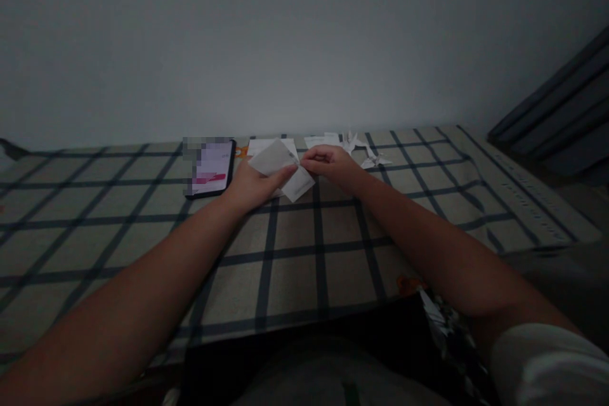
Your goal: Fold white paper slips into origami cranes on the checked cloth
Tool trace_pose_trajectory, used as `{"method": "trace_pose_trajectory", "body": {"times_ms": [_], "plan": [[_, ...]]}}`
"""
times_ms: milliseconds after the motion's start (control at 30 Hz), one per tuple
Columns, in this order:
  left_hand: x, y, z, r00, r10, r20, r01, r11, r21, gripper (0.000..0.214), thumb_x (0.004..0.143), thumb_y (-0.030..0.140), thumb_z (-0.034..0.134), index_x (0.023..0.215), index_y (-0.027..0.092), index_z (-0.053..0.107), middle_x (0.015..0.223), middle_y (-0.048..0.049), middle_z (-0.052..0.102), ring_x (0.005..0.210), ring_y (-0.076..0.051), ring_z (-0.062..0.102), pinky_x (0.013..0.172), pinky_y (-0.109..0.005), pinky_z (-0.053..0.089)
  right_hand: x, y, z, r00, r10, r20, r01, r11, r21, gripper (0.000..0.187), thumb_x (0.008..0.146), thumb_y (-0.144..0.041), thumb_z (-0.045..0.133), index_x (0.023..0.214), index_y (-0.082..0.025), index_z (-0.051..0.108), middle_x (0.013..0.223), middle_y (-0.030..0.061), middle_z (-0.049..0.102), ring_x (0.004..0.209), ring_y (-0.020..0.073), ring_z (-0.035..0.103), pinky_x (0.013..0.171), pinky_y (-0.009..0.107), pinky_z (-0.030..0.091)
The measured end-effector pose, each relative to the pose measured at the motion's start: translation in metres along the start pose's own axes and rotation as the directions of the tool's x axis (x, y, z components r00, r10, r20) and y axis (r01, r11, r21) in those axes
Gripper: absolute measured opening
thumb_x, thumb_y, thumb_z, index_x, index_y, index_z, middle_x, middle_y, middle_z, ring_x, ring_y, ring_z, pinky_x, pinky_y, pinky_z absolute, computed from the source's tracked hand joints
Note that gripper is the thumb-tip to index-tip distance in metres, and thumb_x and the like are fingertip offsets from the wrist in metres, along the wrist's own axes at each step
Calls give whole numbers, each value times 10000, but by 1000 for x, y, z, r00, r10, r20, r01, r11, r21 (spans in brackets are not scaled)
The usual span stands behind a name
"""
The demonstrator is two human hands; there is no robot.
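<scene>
Above the checked cloth, my left hand (257, 184) grips a partly folded sheet of white paper (275, 157), its thumb lying across the front and the other fingers hidden behind. At the paper's right edge, my right hand (328, 163) pinches with thumb and forefinger close to a crease. The paper is tilted, with one pale flap pointing up and another corner pointing down. Behind it lies another flat white sheet (257, 144), mostly covered. Folded paper figures with pointed tips, one (352, 141) farther back and one (375, 160) nearer, rest just right of my right hand.
A phone (212, 171) with a lit screen lies left of my left hand. More white paper (321, 139) is at the back, by the wall (304, 44). The blue-checked tablecloth (295, 247) covers the table. A dark curtain (561, 95) hangs at the right.
</scene>
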State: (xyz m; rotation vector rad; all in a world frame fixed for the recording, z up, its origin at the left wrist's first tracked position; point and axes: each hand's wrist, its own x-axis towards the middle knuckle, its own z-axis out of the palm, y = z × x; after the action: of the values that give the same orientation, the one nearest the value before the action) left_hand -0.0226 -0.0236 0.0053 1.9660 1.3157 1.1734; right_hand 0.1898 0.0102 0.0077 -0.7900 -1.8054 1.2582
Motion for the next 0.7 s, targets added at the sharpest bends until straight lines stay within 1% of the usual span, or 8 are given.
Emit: {"method": "trace_pose_trajectory", "body": {"times_ms": [133, 233, 400, 567, 700], "plan": [[0, 3, -1, 1000, 17, 22, -17, 1000, -7, 344, 798, 506, 724, 933, 190, 738, 963, -95, 782, 875, -266, 726, 842, -393, 592, -2, -3, 2, 1000, 15, -1, -15, 1000, -16, 152, 828, -313, 667, 822, -164, 637, 716, -8, 608, 686, 123, 556, 657, 261, 472], [0, 5, -2, 998, 46, 45, -47, 999, 26, 311, 787, 493, 724, 878, 195, 730, 931, -88, 777, 872, -262, 720, 856, -387, 585, -2, -5, 3, 1000, 18, -6, -18, 999, -27, 142, 831, -302, 660, 814, -163, 637, 704, -14, 599, 674, 116, 545, 649, 256, 466], [2, 5, -1, 997, 77, 31, -79, 996, 50, 299, 795, 485, 711, 812, 187, 708, 846, -87, 758, 828, -255, 708, 813, -377, 582, -1, -4, 4, 999, 34, -7, -35, 998, -53, 115, 844, -265, 643, 806, -159, 623, 672, -21, 572, 648, 114, 531, 615, 247, 437], [2, 6, 1, 996, 92, 14, -92, 996, 1, 294, 812, 450, 720, 916, 176, 744, 947, -110, 777, 888, -263, 718, 855, -388, 586, -1, -6, 4, 997, 70, -16, -71, 996, -48, 92, 841, -230, 623, 786, -157, 626, 653, -20, 578, 633, 110, 530, 607, 243, 420], [1, 7, 1, 997, 79, -5, -79, 997, -17, 319, 803, 451, 734, 960, 174, 750, 977, -99, 782, 897, -265, 726, 859, -392, 590, -1, -8, 4, 997, 68, -29, -69, 996, -48, 104, 819, -249, 628, 771, -157, 633, 628, -30, 575, 615, 106, 526, 587, 235, 409]]}}
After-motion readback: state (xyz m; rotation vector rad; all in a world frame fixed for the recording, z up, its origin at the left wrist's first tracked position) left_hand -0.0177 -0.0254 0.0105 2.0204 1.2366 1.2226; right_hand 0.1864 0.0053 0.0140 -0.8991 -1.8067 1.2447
